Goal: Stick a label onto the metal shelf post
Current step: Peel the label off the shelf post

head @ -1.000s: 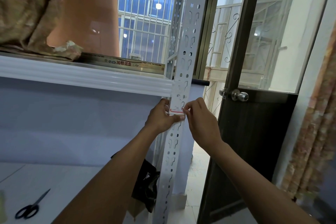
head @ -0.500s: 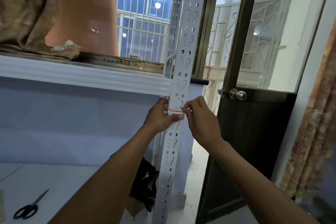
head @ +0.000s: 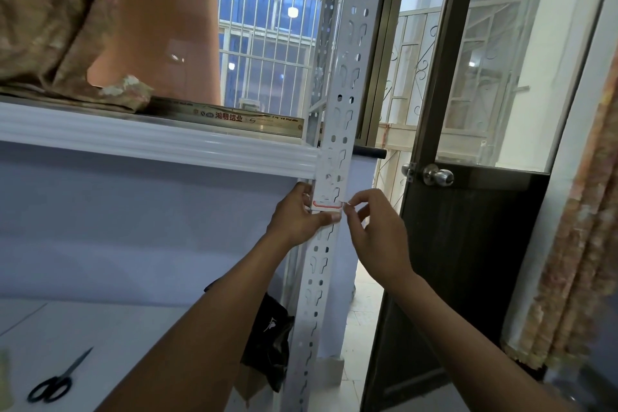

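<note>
Two hands of mine work at the perforated metal shelf post (head: 344,84): my left hand (head: 296,219) clasps it, thumb across its front, my right hand (head: 378,234) pinches the red-bordered label (head: 328,206) lying on its face, seemingly placed, not yet smoothed flat.

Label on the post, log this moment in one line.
label: on shelf post; left hand: grips post, thumb on label's lower edge; right hand: pinches label's right end
</note>
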